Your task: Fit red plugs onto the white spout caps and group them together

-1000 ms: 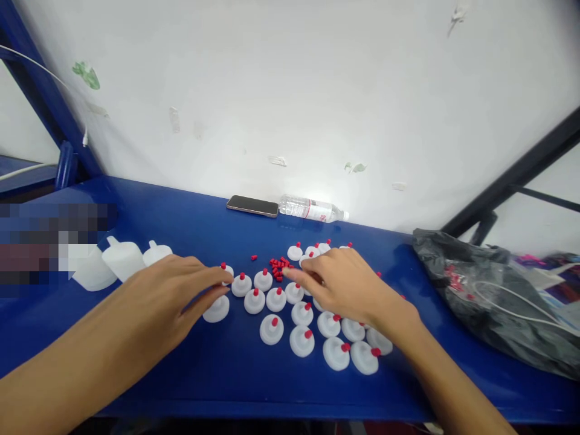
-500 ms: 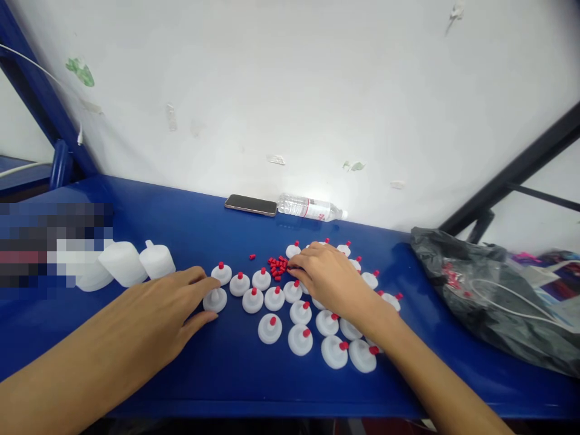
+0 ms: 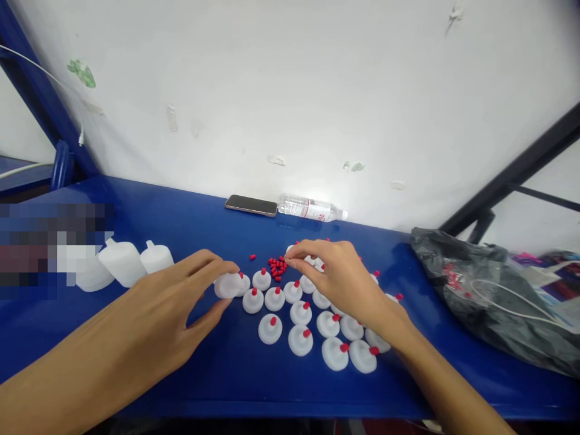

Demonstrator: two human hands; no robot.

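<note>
Between the fingertips and thumb of my left hand (image 3: 181, 302) is a white round plastic nozzle lid (image 3: 228, 285), tilted so its flat side shows. My right hand (image 3: 333, 275) is closed in a pinch beside a small pile of red caps (image 3: 277, 268); whatever its fingertips hold is too small to make out. Several white nozzle lids with red tips, such as this lid (image 3: 300, 339), stand on the blue table (image 3: 203, 380) around and below my right hand. My right hand and forearm hide some of them.
White funnel-shaped pieces (image 3: 122, 263) stand at left, near a blurred patch. By the wall lie a phone (image 3: 251, 205) and a clear plastic bottle (image 3: 312, 208). A dark plastic bag (image 3: 480, 302) holding red pieces sits at right. One red cap (image 3: 252, 257) lies apart from the pile.
My left hand has picked the nozzle lid without a red tip up off the table, moved it slightly right and tilted it. My right hand has lifted slightly, its fingers now pinched.
</note>
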